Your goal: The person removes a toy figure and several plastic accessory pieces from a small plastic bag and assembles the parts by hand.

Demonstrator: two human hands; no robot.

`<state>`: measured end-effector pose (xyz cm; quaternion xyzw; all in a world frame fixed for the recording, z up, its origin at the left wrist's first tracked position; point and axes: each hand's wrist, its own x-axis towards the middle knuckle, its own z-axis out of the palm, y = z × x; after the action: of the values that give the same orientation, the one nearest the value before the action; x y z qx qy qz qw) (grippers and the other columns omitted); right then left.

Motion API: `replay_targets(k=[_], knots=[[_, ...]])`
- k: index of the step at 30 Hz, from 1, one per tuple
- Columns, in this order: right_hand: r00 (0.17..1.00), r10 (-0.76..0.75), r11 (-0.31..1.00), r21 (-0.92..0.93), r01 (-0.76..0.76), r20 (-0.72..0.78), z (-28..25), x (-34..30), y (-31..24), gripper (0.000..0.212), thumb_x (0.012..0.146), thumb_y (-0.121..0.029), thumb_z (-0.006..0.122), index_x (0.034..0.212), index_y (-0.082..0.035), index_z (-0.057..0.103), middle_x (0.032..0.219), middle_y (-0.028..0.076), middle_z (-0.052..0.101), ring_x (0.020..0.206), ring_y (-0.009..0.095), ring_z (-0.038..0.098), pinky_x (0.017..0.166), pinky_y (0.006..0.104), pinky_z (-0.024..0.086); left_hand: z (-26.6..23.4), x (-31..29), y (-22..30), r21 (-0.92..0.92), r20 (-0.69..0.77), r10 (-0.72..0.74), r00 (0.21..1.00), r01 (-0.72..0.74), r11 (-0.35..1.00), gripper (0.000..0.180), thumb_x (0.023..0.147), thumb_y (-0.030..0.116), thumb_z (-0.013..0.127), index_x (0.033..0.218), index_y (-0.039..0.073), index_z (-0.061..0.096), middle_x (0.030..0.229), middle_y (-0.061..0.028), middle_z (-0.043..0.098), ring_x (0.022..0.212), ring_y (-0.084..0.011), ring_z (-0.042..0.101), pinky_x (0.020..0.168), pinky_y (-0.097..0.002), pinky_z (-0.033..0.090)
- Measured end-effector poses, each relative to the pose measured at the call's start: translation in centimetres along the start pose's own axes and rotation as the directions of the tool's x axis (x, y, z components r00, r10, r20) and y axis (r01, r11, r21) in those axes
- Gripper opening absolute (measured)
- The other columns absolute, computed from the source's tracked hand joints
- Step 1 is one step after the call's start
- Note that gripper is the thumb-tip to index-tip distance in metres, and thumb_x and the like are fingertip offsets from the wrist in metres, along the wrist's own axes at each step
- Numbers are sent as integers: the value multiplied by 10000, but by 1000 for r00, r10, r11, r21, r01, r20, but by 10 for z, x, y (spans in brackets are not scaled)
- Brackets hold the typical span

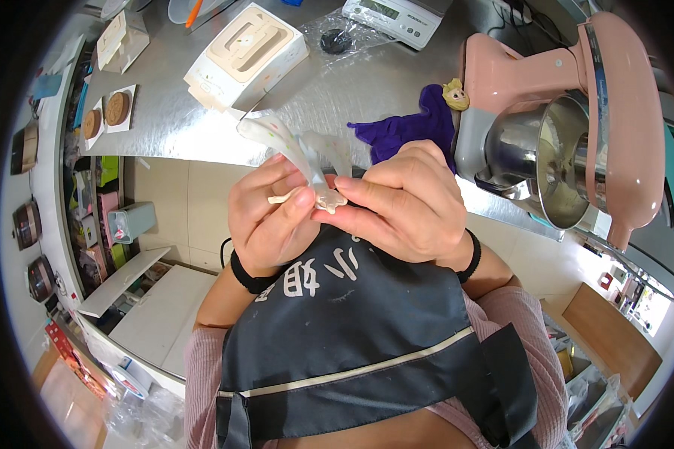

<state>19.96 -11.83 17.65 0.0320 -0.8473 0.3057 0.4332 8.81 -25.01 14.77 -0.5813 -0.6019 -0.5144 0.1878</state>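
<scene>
Both hands meet in front of my chest on a translucent plastic bag [281,142] with small coloured specks, whose gathered end [331,200] points down toward me. My left hand [271,213] pinches one side of that end, and a short cream-coloured strip [280,199] sticks out by its thumb. From the other side, my right hand [408,202] grips the end between thumb and forefinger. The bag's loose part rises above the fingers toward the table. Just beyond it stands a white carton [249,56] with a cut-out top.
A pink stand mixer [532,71] with a steel bowl [550,161] stands at the right, beside a purple cloth [412,123]. A digital scale [401,19] sits at the back. Two round brown biscuits [117,109] lie on white cards at the left. The steel table's edge [195,156] runs before me.
</scene>
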Motion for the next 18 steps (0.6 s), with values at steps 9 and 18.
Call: replay_targets(k=[9, 18], knots=[[1000, -15, 1000, -16, 15, 11, 2, 0, 0, 376, 561, -193, 807, 864, -39, 645, 682, 16, 568, 547, 151, 521, 519, 264, 370, 1, -2, 0, 20, -14, -12, 1000, 13, 1000, 437, 663, -24, 742, 1052, 42, 555, 920, -79, 551, 822, -261, 601, 694, -321, 520], [968, 248, 968, 23, -249, 23, 8, -1, 14, 297, 602, -146, 771, 848, -48, 638, 781, 50, 584, 670, 221, 555, 630, 290, 425, 9, 5, 0, 59, 79, -196, 977, 192, 980, 392, 614, -8, 748, 986, 41, 633, 864, -77, 566, 777, -252, 581, 661, -307, 475]])
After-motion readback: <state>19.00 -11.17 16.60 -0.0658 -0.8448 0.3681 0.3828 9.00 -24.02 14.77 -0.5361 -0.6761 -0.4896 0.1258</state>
